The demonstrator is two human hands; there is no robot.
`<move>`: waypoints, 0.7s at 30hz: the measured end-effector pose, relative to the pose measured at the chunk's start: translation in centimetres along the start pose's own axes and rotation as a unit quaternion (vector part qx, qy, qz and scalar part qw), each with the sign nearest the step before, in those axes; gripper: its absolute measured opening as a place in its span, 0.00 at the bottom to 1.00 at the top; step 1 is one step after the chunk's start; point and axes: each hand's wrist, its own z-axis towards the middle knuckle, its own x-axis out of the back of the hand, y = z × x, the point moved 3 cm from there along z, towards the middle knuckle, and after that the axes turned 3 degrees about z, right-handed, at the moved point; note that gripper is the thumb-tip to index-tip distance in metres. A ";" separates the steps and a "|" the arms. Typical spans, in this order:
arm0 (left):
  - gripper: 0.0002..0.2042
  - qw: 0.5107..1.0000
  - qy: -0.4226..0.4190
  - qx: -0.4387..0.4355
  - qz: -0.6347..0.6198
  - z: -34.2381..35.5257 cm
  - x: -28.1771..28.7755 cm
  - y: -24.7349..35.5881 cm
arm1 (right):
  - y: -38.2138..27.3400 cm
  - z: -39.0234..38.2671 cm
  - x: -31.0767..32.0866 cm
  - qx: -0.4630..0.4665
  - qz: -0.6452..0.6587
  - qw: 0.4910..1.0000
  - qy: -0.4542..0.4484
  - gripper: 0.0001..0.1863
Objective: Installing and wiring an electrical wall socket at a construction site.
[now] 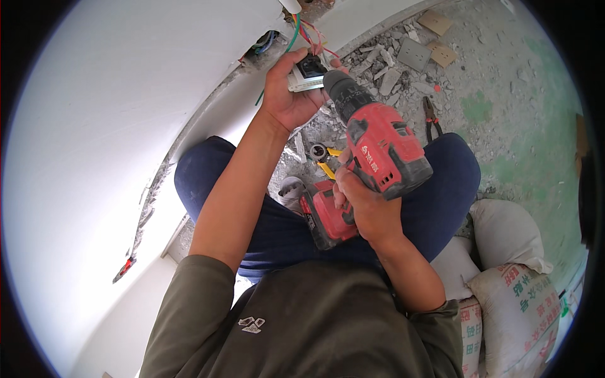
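Step looks like drill work on a wall fitting (308, 74), probably on its screws. The fitting, white rim and black body, is at 12 o'clock, in the left hand (287, 94): hand partly closed, gripping its side and underside. Right hand (372, 205) wrapped round the handle of the red drill (387, 148) at 2 o'clock, gripping; trigger finger can't be made out. Chuck (345, 93) points to 11, nose right at the fitting's right edge; can't tell if a bit is seated. Wires (307, 30) hang at 12, just past the fitting; can't tell if any are connected. Next move likely calls for a steady left grip, tip square in the screw, light trigger. Slip risk, with fingers close to the chuck. Pliers (432, 120) at 2, rubble (389, 80) at 1.
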 end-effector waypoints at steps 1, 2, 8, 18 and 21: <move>0.15 1.000 0.002 -0.003 0.000 0.0 0.0 0.0 | 0.0 0.0 -0.1 -0.008 0.011 1.000 0.000 0.13; 0.15 1.000 0.002 -0.004 -0.001 -0.1 0.0 0.1 | 0.0 0.0 -0.1 -0.008 0.011 1.000 0.000 0.13; 0.16 0.999 0.000 -0.002 0.039 0.0 0.1 0.0 | -0.5 0.0 0.5 -0.031 0.034 0.999 0.025 0.12; 0.14 1.000 0.009 -0.024 0.019 0.3 0.2 0.0 | -1.2 0.7 1.3 -0.054 0.079 0.995 0.018 0.11; 0.14 0.999 0.009 -0.023 0.028 0.2 0.1 0.0 | -1.2 0.6 1.2 -0.055 0.067 0.996 0.019 0.11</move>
